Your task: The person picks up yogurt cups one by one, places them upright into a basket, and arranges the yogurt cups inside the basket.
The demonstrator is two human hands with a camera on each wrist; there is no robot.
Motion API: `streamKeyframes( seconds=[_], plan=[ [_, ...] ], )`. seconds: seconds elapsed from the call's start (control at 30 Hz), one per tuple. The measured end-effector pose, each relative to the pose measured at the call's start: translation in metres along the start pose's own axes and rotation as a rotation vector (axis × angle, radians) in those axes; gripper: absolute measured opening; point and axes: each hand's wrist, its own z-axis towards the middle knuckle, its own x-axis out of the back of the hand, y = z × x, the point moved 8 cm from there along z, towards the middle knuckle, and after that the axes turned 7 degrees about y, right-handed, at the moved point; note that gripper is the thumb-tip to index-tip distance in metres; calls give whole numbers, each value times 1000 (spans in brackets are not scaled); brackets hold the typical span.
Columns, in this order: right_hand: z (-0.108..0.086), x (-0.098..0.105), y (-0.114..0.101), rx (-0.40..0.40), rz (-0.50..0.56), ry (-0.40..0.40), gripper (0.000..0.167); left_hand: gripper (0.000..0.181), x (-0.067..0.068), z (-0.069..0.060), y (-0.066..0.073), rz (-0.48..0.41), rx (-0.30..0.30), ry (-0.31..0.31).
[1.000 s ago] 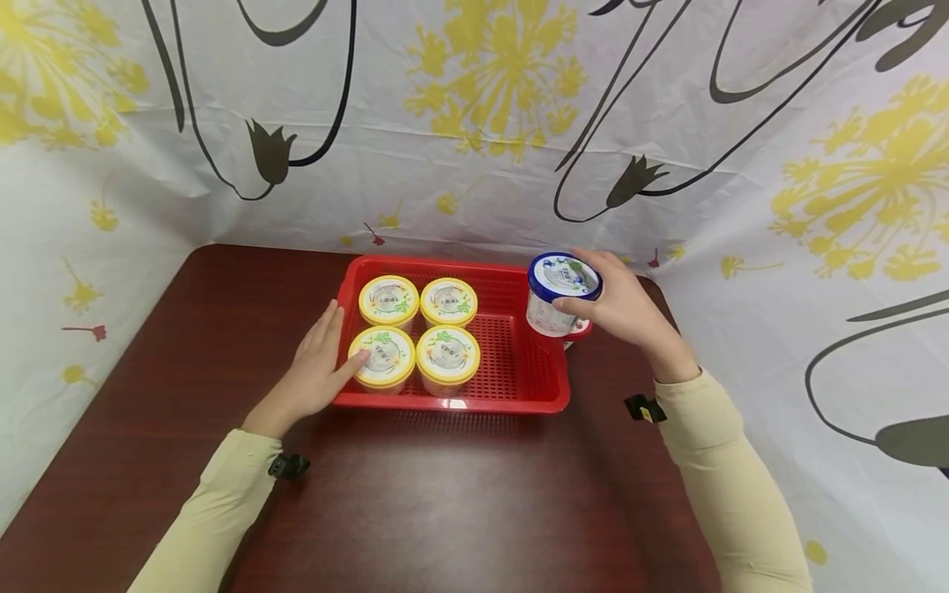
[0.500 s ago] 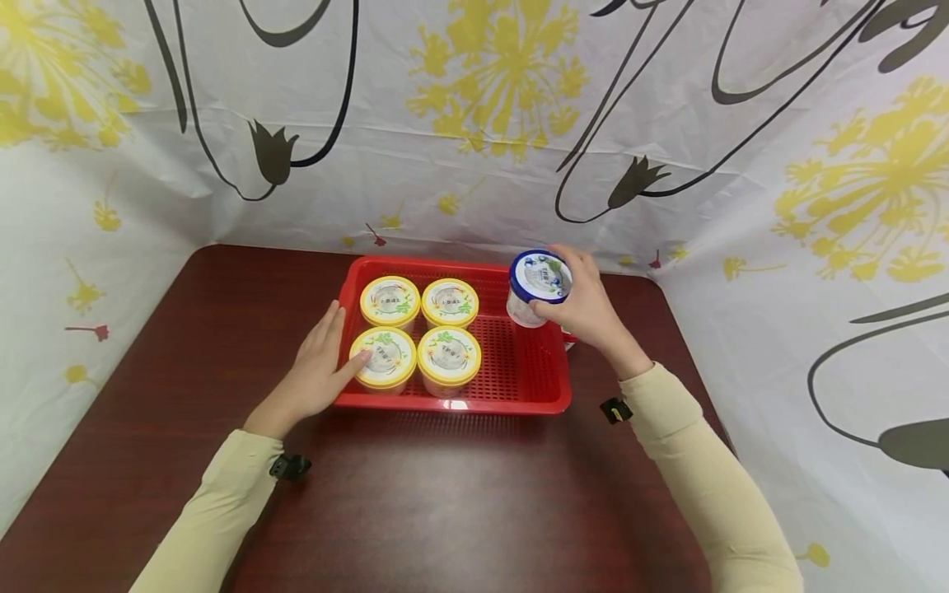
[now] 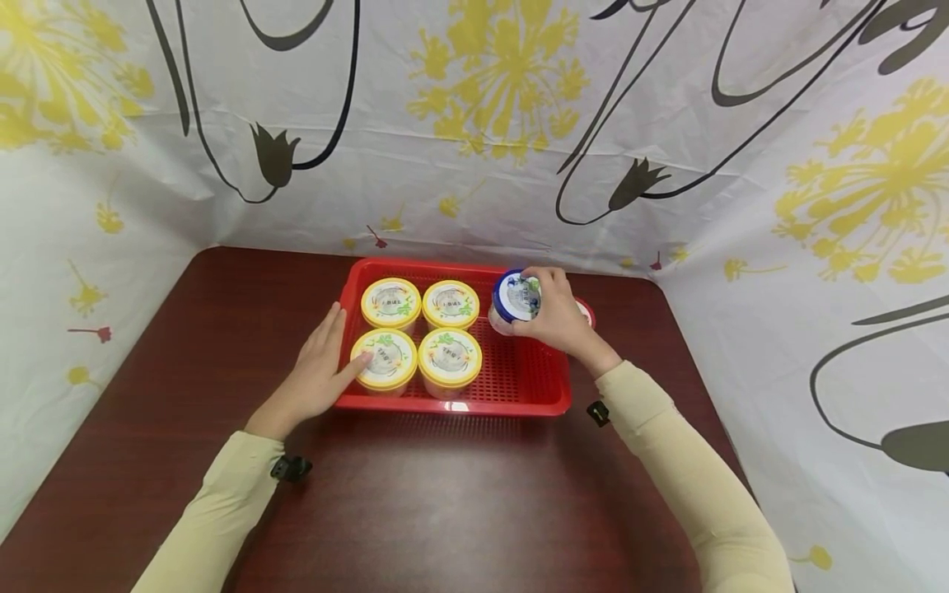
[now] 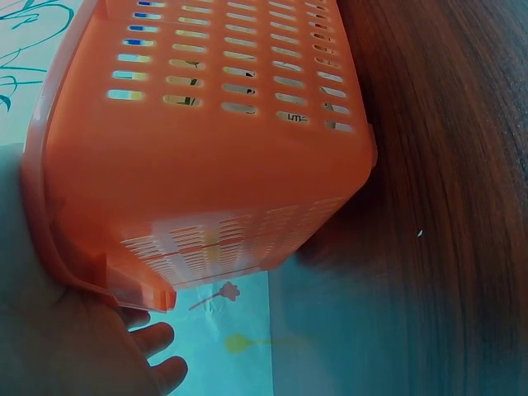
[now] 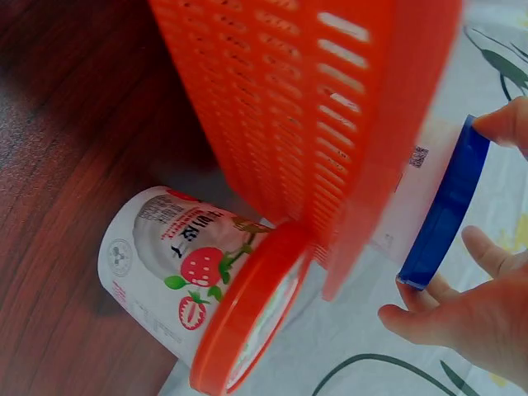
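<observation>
A red plastic basket (image 3: 445, 404) sits on the table with several yellow-lidded tubs (image 3: 449, 359) grouped in its left half. My left hand (image 3: 315, 371) rests against the basket's left rim, fingers extended along the outside, thumb reaching over a front tub's lid. With thumb and fingers my right hand (image 3: 556, 317) grips a blue-lidded tub (image 3: 516, 296) by its lid. That tub is slightly tilted inside the basket's right half, near the back; whether it touches the bottom is hidden. In the right wrist view the blue lid (image 5: 450, 206) is above the basket rim.
Just outside the basket's right end stands a red-lidded tub (image 5: 190, 272) with strawberry pictures, mostly hidden by my right hand in the head view. The dark wooden table (image 3: 445, 502) extends in front of the basket. A patterned white sheet (image 3: 415, 181) hangs behind.
My right hand has carried the blue-lidded tub left across the basket's right end and lowered it inside, next to the yellow-lidded tubs. My left hand has stayed in place.
</observation>
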Motion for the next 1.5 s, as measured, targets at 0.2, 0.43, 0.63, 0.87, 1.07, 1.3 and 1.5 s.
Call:
streamKeyframes(
  seconds=[0.2, 0.43, 0.63, 0.87, 1.07, 1.3, 1.5],
  plan=[
    [4, -15, 5, -3, -73, -42, 84, 96, 0, -1, -1, -2, 5, -3],
    [5, -26, 11, 3, -66, -90, 79, 96, 0, 0, -1, 1, 5, -6],
    [6, -33, 13, 27, -106, -94, 79, 96, 0, 0, -2, 1, 14, -10],
    [6, -38, 14, 53, -173, -100, 74, 96, -1, 0, -3, 4, 8, -10],
    [7, -40, 12, 83, -231, -111, 70, 96, -1, 0, -1, -5, 3, -2],
    [9, -41, 11, 120, -282, -122, 68, 95, 0, -1, 0, -11, 1, -3],
    [10, -43, 9, 142, -308, -131, 67, 95, -1, 0, -1, -10, 3, -5]
  ],
)
